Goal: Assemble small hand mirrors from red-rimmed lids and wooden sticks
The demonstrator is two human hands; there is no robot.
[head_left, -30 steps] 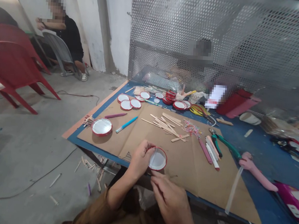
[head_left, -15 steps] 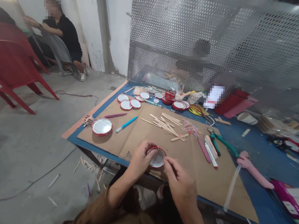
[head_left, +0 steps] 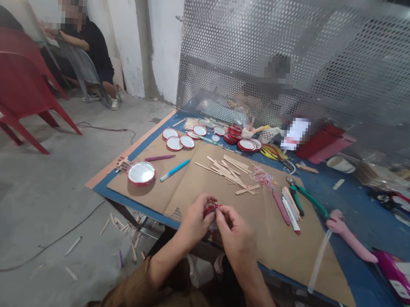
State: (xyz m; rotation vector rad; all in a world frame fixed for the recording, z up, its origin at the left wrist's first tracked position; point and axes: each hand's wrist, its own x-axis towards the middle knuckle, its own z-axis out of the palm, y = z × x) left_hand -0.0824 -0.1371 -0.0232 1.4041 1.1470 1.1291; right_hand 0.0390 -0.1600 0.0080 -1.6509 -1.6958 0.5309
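At the table's near edge, my left hand (head_left: 194, 217) is closed around one side of a red-rimmed round lid (head_left: 209, 210), which is tilted so that mostly its rim shows. My right hand (head_left: 235, 233) pinches at the lid's other side, thumb and fingertips together. Fingers cover much of the lid, and anything small between the right fingertips is hidden. On brown cardboard (head_left: 189, 189) to the left lies another red-rimmed lid (head_left: 141, 173) with thin sticks (head_left: 123, 164) at its side. A blue pen (head_left: 175, 170) and a purple pen (head_left: 160, 157) lie beyond it.
Wooden craft sticks (head_left: 225, 168), colourful loose bands (head_left: 264, 176), markers (head_left: 289, 214) and green-handled pliers (head_left: 308, 197) lie on the cardboard. A pink glue gun (head_left: 351, 236) is at right. Several lids (head_left: 174, 143) sit at the back before a perforated metal panel (head_left: 232, 44). A person (head_left: 89, 49) sits far left.
The lid has tipped from showing its face to showing mostly its rim. My right hand has moved left and up onto the rim; my left hand keeps its hold.
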